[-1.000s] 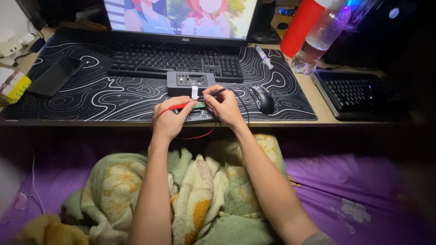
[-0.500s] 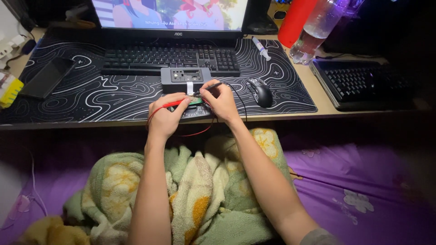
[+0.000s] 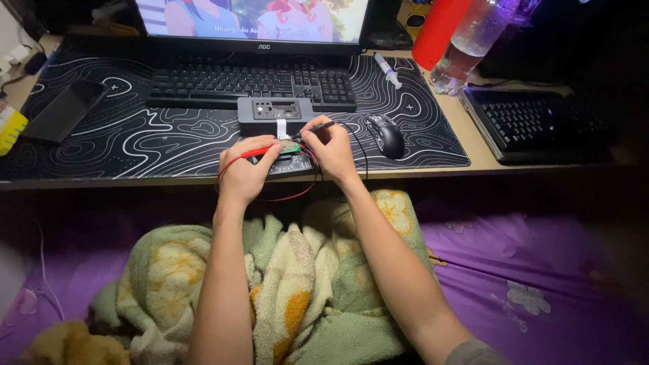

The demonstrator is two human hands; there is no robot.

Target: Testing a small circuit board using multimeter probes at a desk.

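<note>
Phone [image 3: 64, 110]: flat, far left of mat [image 3: 169, 135].
Left hand [image 3: 245, 172]: clenched on red probe [image 3: 260, 151], tip steadied on board [image 3: 289, 147].
Board: mat's near edge, before grey box [image 3: 276, 115].
Right hand [image 3: 331, 145]: pinching black probe [image 3: 318, 128], pen-style for aim.
Mouse [image 3: 387, 134]: aside, right.

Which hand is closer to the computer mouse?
The right hand is closer: it holds a black probe just left of the black mouse. The left hand, holding a red probe, is farther left.

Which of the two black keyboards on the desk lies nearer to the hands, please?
The black keyboard on the patterned desk mat, directly beyond both hands; the other black keyboard sits off the mat, far right.
</note>
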